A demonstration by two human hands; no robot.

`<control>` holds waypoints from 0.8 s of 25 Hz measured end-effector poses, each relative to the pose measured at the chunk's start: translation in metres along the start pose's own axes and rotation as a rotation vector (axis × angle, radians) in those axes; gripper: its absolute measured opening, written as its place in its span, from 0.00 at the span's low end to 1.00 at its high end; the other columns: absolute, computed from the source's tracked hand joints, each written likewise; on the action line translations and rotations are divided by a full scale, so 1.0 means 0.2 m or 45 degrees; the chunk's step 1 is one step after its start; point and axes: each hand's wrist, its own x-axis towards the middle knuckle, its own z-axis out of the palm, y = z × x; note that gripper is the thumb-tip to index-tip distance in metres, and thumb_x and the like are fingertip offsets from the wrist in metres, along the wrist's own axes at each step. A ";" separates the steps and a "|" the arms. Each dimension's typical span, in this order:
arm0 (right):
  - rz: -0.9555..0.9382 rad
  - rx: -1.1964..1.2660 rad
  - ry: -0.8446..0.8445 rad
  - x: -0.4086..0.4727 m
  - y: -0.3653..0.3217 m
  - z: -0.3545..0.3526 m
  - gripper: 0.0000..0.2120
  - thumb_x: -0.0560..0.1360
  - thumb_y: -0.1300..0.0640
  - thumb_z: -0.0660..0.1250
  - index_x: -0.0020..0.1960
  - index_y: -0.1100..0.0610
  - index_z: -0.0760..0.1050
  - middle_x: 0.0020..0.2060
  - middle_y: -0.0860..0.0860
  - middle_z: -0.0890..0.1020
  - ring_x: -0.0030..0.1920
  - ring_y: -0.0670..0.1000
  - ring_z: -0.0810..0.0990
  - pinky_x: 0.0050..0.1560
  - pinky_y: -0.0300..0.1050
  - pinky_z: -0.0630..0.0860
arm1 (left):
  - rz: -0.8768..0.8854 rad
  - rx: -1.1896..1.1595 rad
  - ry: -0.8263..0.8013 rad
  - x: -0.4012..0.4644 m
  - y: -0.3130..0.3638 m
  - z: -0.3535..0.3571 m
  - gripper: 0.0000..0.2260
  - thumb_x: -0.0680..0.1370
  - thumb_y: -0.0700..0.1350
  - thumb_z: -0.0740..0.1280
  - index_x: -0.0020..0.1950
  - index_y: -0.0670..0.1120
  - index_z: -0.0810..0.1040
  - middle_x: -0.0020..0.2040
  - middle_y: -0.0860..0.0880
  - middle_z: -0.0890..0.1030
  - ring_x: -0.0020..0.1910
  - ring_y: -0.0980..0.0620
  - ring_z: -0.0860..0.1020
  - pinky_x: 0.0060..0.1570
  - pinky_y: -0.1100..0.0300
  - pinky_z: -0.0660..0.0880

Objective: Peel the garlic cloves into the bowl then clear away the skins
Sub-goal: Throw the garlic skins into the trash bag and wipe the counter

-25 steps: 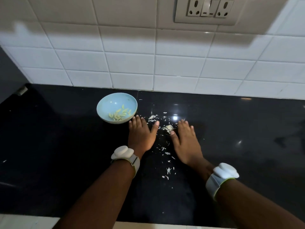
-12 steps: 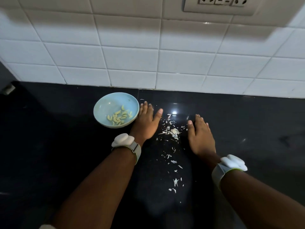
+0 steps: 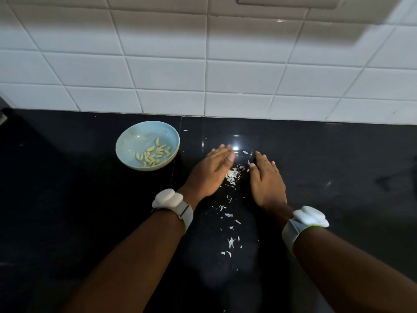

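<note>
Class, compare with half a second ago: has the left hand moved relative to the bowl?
Yes. The left hand has moved right, away from the blue bowl, toward the right hand.

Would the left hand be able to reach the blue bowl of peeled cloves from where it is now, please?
Probably yes. The left hand lies flat on the counter just right of the blue bowl, with only bare counter between them, and it holds nothing.

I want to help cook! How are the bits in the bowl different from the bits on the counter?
The garlic cloves are plump and pale yellow; the skins are thin white flakes. The cloves lie together in the blue bowl; the skins lie scattered on the black counter, some heaped between the left hand and right hand. Both are small.
</note>
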 end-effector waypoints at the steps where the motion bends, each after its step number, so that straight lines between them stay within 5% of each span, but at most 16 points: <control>1: 0.006 0.021 0.002 0.00 0.00 0.00 0.31 0.81 0.45 0.50 0.79 0.59 0.65 0.77 0.55 0.69 0.80 0.51 0.63 0.81 0.47 0.51 | -0.078 0.066 0.042 0.07 -0.02 -0.03 0.36 0.81 0.67 0.45 0.77 0.45 0.70 0.80 0.48 0.65 0.81 0.56 0.57 0.81 0.56 0.49; 4: -0.008 0.021 0.018 0.01 0.00 0.00 0.31 0.81 0.46 0.50 0.79 0.58 0.65 0.77 0.54 0.69 0.79 0.51 0.62 0.81 0.48 0.51 | -0.314 0.366 -0.081 0.23 -0.04 -0.08 0.38 0.81 0.67 0.40 0.81 0.44 0.61 0.83 0.45 0.55 0.83 0.50 0.48 0.81 0.50 0.40; 6: 0.004 0.068 0.031 0.00 -0.01 -0.02 0.29 0.81 0.47 0.51 0.79 0.57 0.67 0.76 0.53 0.71 0.78 0.50 0.64 0.81 0.47 0.53 | -0.217 0.483 -0.219 0.23 -0.03 -0.03 0.36 0.83 0.65 0.41 0.82 0.43 0.61 0.83 0.45 0.55 0.83 0.50 0.48 0.80 0.50 0.39; 10: 0.202 0.582 0.168 -0.02 0.00 -0.06 0.25 0.79 0.49 0.54 0.71 0.52 0.77 0.67 0.45 0.80 0.69 0.45 0.74 0.75 0.46 0.67 | -0.072 0.163 -0.371 0.02 0.01 0.04 0.37 0.80 0.72 0.45 0.77 0.52 0.71 0.80 0.52 0.64 0.82 0.55 0.53 0.79 0.54 0.48; 12: 0.154 0.548 0.143 0.05 0.05 -0.08 0.24 0.80 0.48 0.54 0.72 0.53 0.76 0.68 0.47 0.79 0.71 0.46 0.74 0.75 0.46 0.66 | -0.116 -0.130 -0.385 -0.09 0.03 0.04 0.37 0.78 0.74 0.46 0.72 0.53 0.77 0.76 0.54 0.71 0.80 0.57 0.58 0.79 0.53 0.53; 16: -0.053 -0.197 -0.286 0.24 0.08 -0.03 0.31 0.86 0.42 0.48 0.82 0.61 0.58 0.82 0.57 0.59 0.83 0.55 0.52 0.82 0.51 0.44 | -0.063 -0.504 -0.030 -0.18 0.04 -0.01 0.37 0.81 0.70 0.47 0.69 0.45 0.79 0.70 0.50 0.78 0.74 0.60 0.70 0.76 0.63 0.60; 20: -0.447 -0.411 -0.505 0.16 0.01 0.00 0.42 0.80 0.34 0.39 0.83 0.61 0.51 0.83 0.57 0.53 0.83 0.52 0.46 0.82 0.48 0.39 | -0.296 -0.467 0.338 -0.13 0.01 -0.10 0.35 0.81 0.66 0.45 0.72 0.47 0.77 0.74 0.51 0.74 0.75 0.63 0.66 0.78 0.62 0.55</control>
